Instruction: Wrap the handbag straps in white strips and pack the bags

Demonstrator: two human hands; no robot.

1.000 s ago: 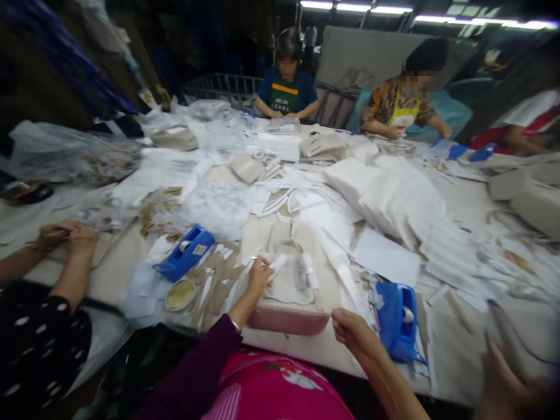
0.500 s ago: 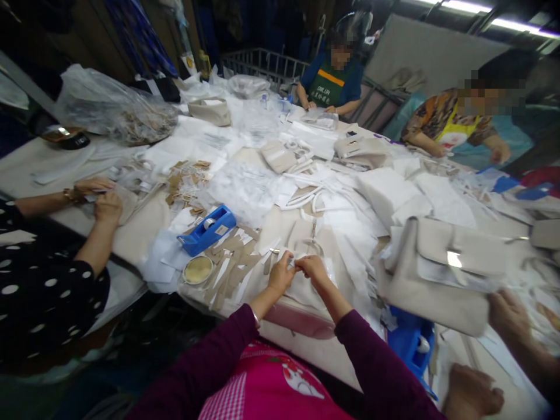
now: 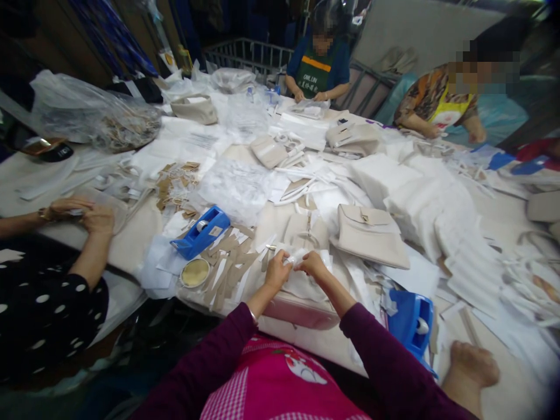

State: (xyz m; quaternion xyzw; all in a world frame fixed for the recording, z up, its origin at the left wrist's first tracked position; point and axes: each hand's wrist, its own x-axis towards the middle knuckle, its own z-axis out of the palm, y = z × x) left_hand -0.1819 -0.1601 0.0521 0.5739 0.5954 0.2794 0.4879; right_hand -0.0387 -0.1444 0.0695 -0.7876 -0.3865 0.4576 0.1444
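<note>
A beige handbag (image 3: 301, 312) with a pinkish lower side lies at the table edge in front of me. Over it, my left hand (image 3: 278, 271) has its fingers pinched on a thin, whitish translucent wrapping (image 3: 297, 256). My right hand (image 3: 312, 265) pinches the same wrapping from the other side, fingertips a short gap from the left ones. What lies inside the wrapping is too small to make out. Just beyond my hands is the bag's upper part (image 3: 306, 230) with a ring-shaped handle. A small metal piece (image 3: 271, 247) shows left of my left hand.
Left of me are a blue tape dispenser (image 3: 203, 230), a round yellowish tin (image 3: 195, 272) and beige strips (image 3: 230, 262). At right are a flap bag (image 3: 371, 233), another blue dispenser (image 3: 409, 324) and a co-worker's fist (image 3: 475, 364). Another co-worker's hands (image 3: 98, 216) work at left.
The flap bag at right, earlier by a co-worker's hand, now lies farther in on the table; that hand is out of view. My hands stay close together over the handbag. The view has shifted slightly.
</note>
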